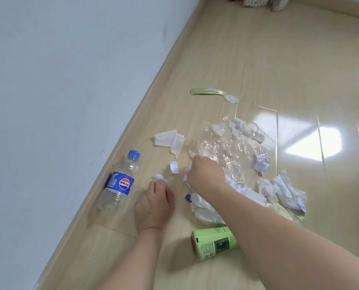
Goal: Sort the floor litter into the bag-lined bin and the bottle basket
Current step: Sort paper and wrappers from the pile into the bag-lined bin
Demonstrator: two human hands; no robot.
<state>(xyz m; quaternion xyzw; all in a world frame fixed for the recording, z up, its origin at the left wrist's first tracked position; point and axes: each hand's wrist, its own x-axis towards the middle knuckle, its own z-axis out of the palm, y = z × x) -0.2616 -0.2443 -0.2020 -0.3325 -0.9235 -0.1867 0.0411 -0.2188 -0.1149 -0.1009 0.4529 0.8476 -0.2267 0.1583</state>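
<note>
Where pale floorboards (258, 59) meet white wall (59, 70), left hand (153, 206) grip pinching paper scrap (160, 177), right hand (205, 172) grip on clear film (226, 147)

Pale wall (59, 80) meets a beige skirting board (153, 88). Glossy light wood-pattern floor (279, 59) shows a bright window reflection (318, 141) (near its right edge).

Green bottle (214, 242) top hidden under right forearm; blue cap (188, 197) bottle buried under tissues (203, 210); patterned objects (256, 1) cropped.
</note>
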